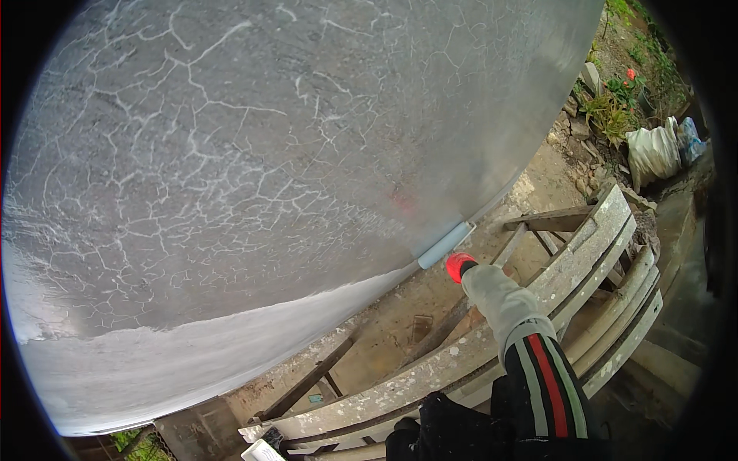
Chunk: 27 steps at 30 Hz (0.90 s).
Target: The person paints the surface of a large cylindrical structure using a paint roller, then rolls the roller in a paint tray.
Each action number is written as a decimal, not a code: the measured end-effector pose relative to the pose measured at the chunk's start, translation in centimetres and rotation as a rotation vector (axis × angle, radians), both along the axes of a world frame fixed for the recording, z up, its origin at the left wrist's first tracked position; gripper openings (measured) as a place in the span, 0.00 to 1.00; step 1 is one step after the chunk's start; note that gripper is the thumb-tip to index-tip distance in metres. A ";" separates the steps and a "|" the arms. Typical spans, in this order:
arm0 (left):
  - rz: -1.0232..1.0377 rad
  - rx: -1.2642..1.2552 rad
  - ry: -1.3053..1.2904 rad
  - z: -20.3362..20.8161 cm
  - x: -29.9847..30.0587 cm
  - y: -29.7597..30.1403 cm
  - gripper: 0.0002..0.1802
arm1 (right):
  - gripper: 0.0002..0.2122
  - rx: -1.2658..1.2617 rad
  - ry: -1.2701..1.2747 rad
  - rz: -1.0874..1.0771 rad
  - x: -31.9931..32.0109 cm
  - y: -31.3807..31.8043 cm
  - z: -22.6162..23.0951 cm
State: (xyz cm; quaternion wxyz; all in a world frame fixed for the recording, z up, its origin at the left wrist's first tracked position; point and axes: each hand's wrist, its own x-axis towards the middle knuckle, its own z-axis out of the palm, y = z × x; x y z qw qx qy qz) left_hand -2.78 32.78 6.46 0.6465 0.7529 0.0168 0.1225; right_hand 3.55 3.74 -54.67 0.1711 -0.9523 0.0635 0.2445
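A paint roller [446,244] with a pale blue-grey sleeve lies against the large grey wall [231,154]. Its handle runs into my right hand [459,266], which wears a red glove and is closed around it; the fingers themselves are mostly hidden. Fine white cracks branch over the darker grey part of the wall. Along the wall's lower edge runs a paler, smoother band [192,349]. My right arm reaches up from below in a light sleeve and a black one with stripes. My left hand does not show.
Below me, paint-spotted scaffold planks [430,376] curve across, with wooden braces [315,376] under them. A white object [263,452], cut off by the lower edge, sits at the planks' left end. White sacks [653,152], stones and plants [607,115] lie at the far right.
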 end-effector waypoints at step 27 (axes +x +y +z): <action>0.142 0.362 0.114 -1.4 -0.1 -0.3 0.24 | 0.09 0.125 0.190 -0.050 -0.1 -4.9 -2.6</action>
